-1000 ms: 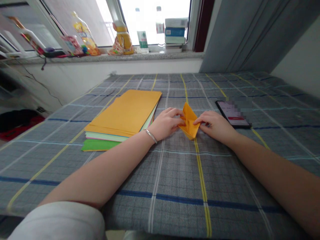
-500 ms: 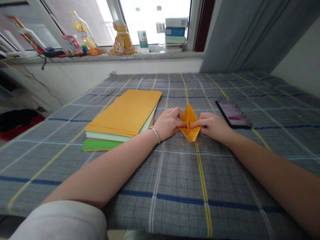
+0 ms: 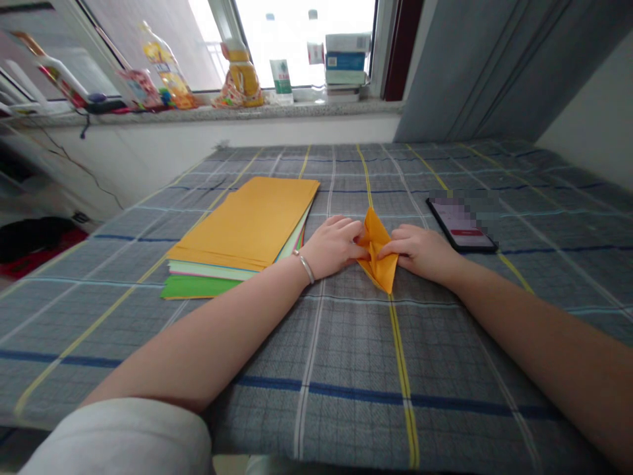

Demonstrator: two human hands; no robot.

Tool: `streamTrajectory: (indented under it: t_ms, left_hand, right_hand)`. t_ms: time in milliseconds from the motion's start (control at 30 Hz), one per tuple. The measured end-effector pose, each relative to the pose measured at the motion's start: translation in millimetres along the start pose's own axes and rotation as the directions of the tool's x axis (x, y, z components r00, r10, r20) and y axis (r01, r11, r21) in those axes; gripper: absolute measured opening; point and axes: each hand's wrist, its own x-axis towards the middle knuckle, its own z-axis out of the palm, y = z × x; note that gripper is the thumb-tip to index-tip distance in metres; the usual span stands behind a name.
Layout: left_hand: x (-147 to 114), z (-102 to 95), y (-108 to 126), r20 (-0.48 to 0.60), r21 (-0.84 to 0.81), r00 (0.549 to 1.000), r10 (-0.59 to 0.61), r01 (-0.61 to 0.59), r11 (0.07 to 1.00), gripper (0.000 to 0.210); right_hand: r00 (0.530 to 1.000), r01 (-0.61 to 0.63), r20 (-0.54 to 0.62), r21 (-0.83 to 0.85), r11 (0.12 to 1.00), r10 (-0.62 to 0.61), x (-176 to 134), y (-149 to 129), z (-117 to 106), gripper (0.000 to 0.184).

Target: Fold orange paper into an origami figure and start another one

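Note:
Between my two hands is a piece of folded orange paper [image 3: 380, 232], with pointed corners towards the far side and towards me. My left hand [image 3: 333, 245], with a silver bangle at the wrist, pinches the paper's left side between thumb and fingers. On the opposite side my right hand [image 3: 420, 251] grips the paper, its thumb or a finger pressed into the inner fold. The folds under my fingertips are partly hidden.
A stack of coloured paper [image 3: 247, 227], orange on top, lies left of my hands. To the right rests a phone [image 3: 459, 225]. The plaid tablecloth [image 3: 346, 349] covers the table. Bottles and boxes [image 3: 346, 61] stand on the windowsill [image 3: 297, 112] beyond.
The folded paper has changed shape slightly: its near corner has moved towards me and to the right. Both hands keep their grip in nearly the same place.

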Motion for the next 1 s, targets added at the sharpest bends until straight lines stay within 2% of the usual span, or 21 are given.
streamTrajectory:
  t_ms: [200,467,667,867,1000]
  left_hand:
    - [1,-3.2,0,0.020,0.026,1.000,0.005,-0.005,1.000,0.025]
    - [0,-3.5,1,-0.014,0.033,1.000,0.009,-0.008,0.999,0.022]
    - [1,-6.0,3,-0.042,0.060,0.999,-0.022,0.024,0.998,0.015]
    - [-1,-0.5,6,-0.190,0.096,0.969,-0.158,0.178,0.979,0.016]
    - [-2,1.5,6,-0.184,0.062,0.951,-0.250,0.265,0.962,0.019]
  right_hand:
    - [1.000,0.000,0.021,0.017,1.000,0.000,-1,4,1,0.027]
    - [1.000,-0.007,-0.004,-0.006,1.000,0.007,-1,2,1,0.028]
    - [0.999,0.002,0.040,-0.033,0.999,0.000,-2,5,-1,0.027]
    - [0.979,-0.203,-0.014,-0.108,0.973,0.202,1,-6,-4,0.037]
    - [0.914,-0.406,-0.057,-0.172,0.898,0.402,3,-15,-9,0.049]
